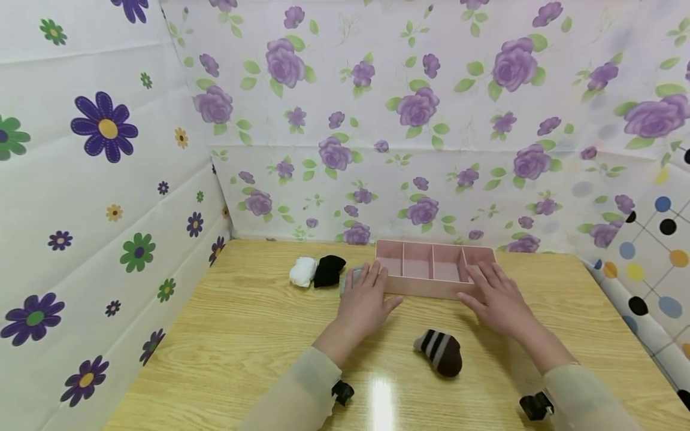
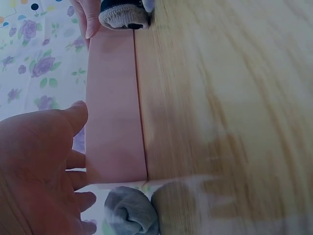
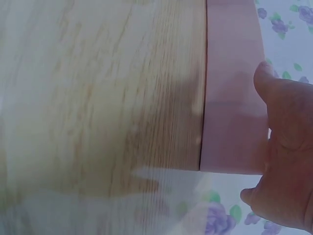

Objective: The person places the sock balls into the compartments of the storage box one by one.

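A pink divided box [image 1: 426, 287] with several compartments stands near the back of the table. My left hand [image 1: 363, 302] is at its left end, fingers extended, thumb held apart along the front. At the right end, my right hand [image 1: 498, 302] reaches over the rim with spread fingers. Partly hidden behind the left hand is a grey balled sock [image 2: 129, 210]. Beside it lie a black balled sock [image 1: 329, 271] and a white one [image 1: 303, 272]. A brown sock with grey and black stripes [image 1: 441, 353] rests in front of the box, between my forearms.
The light wooden table [image 1: 226, 353] meets a flowered sheet [image 1: 334, 120] at the back. Another patterned sheet [image 1: 97, 197] hangs on the left, and a dotted one [image 1: 647, 263] on the right. Black wrist cameras sit under both sleeves.
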The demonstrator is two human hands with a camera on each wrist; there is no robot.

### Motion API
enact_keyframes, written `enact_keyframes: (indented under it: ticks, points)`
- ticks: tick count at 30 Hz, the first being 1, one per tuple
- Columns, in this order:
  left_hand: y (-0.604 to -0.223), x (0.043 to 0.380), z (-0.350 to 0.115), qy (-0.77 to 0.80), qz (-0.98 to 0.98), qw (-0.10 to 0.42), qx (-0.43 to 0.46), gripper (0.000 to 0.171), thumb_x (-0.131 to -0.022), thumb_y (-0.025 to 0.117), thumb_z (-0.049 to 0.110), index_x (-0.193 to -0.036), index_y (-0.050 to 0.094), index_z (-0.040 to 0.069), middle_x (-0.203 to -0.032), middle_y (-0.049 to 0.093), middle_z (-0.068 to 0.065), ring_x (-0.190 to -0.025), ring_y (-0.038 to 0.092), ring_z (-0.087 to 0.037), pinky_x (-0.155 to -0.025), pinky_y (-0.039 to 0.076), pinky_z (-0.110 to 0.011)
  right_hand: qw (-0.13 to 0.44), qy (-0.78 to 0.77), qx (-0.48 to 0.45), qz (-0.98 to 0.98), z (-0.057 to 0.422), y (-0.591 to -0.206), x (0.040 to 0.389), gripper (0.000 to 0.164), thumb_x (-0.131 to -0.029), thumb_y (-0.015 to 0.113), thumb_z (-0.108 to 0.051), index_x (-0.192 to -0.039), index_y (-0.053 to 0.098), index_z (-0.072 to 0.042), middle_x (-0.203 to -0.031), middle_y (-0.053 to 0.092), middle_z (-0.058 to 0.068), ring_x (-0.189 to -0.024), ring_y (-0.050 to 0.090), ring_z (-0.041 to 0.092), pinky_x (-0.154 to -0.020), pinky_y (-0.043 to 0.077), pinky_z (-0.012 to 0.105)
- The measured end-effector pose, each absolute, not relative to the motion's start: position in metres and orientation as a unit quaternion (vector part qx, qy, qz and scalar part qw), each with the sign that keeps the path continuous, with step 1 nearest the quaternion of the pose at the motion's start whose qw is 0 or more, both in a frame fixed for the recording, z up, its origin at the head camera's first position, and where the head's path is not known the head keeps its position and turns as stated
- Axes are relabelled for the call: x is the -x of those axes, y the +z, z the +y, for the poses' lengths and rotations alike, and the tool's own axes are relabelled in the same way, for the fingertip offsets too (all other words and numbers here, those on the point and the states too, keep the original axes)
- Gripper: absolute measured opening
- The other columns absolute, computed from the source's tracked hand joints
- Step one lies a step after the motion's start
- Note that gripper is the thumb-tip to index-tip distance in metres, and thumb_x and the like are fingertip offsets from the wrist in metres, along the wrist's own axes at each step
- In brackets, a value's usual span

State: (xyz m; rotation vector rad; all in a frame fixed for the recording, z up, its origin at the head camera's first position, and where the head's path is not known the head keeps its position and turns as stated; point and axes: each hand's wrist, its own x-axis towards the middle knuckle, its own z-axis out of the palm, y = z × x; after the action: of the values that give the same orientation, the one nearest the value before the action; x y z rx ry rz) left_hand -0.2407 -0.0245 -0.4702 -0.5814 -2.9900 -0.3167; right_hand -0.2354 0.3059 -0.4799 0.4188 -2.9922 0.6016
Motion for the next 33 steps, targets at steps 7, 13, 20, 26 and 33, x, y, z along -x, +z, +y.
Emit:
enact_keyframes:
  ticks: [7,13,20,26,33]
  points:
    - [-0.468,0.238,-0.018,-0.109,-0.976,0.048,0.18,0.081,-0.113,0.051,0.063,-0.174,0.035,0.013,-0.182,0.024,-0.008,-0.169,0.018,-0.032,-0.134,0.012,-0.064,0.039,0.218,-0.114,-0.968,0.306,-0.476,0.235,0.089,-0.115,0.057,-0.053,-0.175,0.019,0.0,-0.179,0.004,0.034,-0.163,-0.002,0.058,-0.124,0.003,0.081]
    - [-0.461,0.228,-0.015,-0.101,-0.975,0.054,0.192,0.083,-0.112,0.049,0.066,-0.175,0.035,0.014,-0.182,0.025,-0.007,-0.168,0.017,-0.032,-0.134,0.01,-0.064,0.051,0.233,-0.086,-0.967,0.315,-0.478,0.231,0.095,-0.115,0.053,-0.055,-0.176,0.006,0.001,-0.178,-0.001,0.036,-0.162,0.0,0.06,-0.126,0.005,0.079]
    - [-0.456,0.214,-0.008,-0.102,-0.967,0.051,0.227,0.086,-0.111,0.048,0.069,-0.176,0.031,0.016,-0.181,0.026,-0.007,-0.168,0.019,-0.034,-0.133,0.012,-0.066,0.031,0.268,-0.06,-0.961,0.329,-0.485,0.226,0.099,-0.116,0.048,-0.058,-0.173,-0.004,0.004,-0.177,-0.011,0.036,-0.158,0.002,0.066,-0.121,0.012,0.083]
    - [-0.453,0.205,0.002,-0.109,-0.961,0.045,0.248,0.086,-0.109,0.049,0.071,-0.176,0.033,0.018,-0.181,0.029,-0.007,-0.168,0.02,-0.033,-0.134,0.013,-0.063,0.017,0.315,-0.059,-0.947,0.336,-0.488,0.23,0.096,-0.118,0.043,-0.055,-0.172,-0.009,0.004,-0.176,-0.017,0.034,-0.154,0.007,0.071,-0.118,0.015,0.085]
    - [-0.454,0.193,0.014,-0.098,-0.953,0.036,0.285,0.091,-0.109,0.048,0.072,-0.177,0.028,0.016,-0.182,0.025,-0.006,-0.167,0.023,-0.033,-0.134,0.013,-0.063,0.003,0.344,-0.064,-0.937,0.337,-0.484,0.234,0.095,-0.119,0.043,-0.053,-0.172,-0.012,0.005,-0.175,-0.016,0.038,-0.156,0.005,0.069,-0.119,0.016,0.085]
